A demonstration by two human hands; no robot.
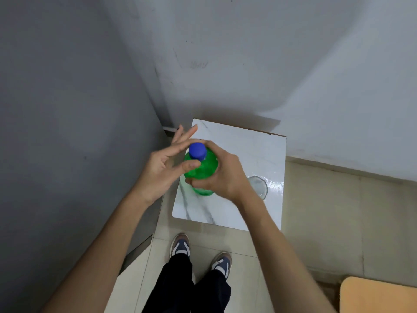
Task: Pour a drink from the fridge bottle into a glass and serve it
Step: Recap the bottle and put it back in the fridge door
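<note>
Capped green bottle (204,167) upright; clear glass (259,185), seemingly empty, beside it

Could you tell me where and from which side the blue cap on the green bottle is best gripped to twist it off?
Grip the blue cap around its round side wall, from above and the left with the open left hand. The right hand already clasps the upright green bottle, leaving the cap exposed.

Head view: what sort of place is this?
Probably a plain indoor room corner, maybe a home: bare grey walls, tiled floor, and a small marble-look table holding a bottle and glass.
</note>
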